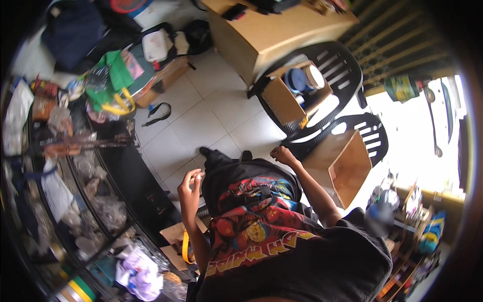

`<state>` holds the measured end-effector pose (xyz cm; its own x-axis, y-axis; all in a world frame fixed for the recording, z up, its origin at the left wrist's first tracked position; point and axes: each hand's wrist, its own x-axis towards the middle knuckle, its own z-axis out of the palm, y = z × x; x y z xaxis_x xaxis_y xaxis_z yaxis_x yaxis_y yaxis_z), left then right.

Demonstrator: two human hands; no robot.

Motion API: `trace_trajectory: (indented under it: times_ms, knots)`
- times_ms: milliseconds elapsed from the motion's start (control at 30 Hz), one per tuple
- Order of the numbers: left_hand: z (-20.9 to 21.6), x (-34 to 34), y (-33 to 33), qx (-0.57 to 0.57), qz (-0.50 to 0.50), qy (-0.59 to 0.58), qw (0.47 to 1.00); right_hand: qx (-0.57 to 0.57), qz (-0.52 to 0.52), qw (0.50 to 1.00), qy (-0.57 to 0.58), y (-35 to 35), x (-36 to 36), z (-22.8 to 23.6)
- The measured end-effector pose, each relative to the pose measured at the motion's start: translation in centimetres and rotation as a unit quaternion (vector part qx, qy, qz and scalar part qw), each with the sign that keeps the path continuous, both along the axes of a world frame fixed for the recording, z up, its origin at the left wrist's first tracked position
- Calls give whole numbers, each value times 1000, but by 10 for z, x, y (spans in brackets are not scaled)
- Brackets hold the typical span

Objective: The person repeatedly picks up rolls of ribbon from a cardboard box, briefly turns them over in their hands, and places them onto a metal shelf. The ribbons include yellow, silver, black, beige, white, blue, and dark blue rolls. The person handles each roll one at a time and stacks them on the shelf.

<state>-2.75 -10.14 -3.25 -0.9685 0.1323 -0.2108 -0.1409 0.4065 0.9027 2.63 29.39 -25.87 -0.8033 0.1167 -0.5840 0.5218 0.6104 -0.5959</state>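
Observation:
My left hand [189, 194] is raised beside my left hip, fingers loosely bent and apart from the thumb, with nothing seen in it. On the other side, my right hand [285, 155] hangs in the air in front of my waist. Its fingers are curled in, and no object shows in them. Nearest to it is a black plastic chair [381, 136] bearing an empty open cardboard box [322, 160] tipped on its side. Farther ahead, another black chair [347, 60] carries an open carton [283, 103] holding a blue-lidded tub [295, 79] and a white-lidded tub [314, 77].
A wooden desk [282, 30] stands ahead. Along my left runs a black rack [121, 211] crowded with plastic bags. A green bag [118, 70] and a black strap [158, 115] lie on the tiled floor [201, 116]. A cardboard box [176, 234] sits by my left forearm.

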Motion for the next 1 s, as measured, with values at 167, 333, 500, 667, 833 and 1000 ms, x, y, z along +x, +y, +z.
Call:
trace_trajectory:
  times_ms: [167,333,500,667,833,1000]
  knots:
    - [3,-57,57,-28,-135,-20,990,-15,-69,997,-28,-11,27,10]
    - [-23,-129,110,-32,-234,-54,970,-78,-164,982,-58,13,34,18]
    - [-93,-209,149,-185,-331,-73,922,-133,-353,923,-81,43,32,23]
    - [-99,-277,215,-162,-427,-67,887,-71,-404,911,-39,55,9,-1]
    - [-90,-323,268,-189,-561,14,806,41,-409,912,14,50,-44,47]
    - [-72,-343,321,-168,-628,27,759,-59,-490,870,0,69,-50,22]
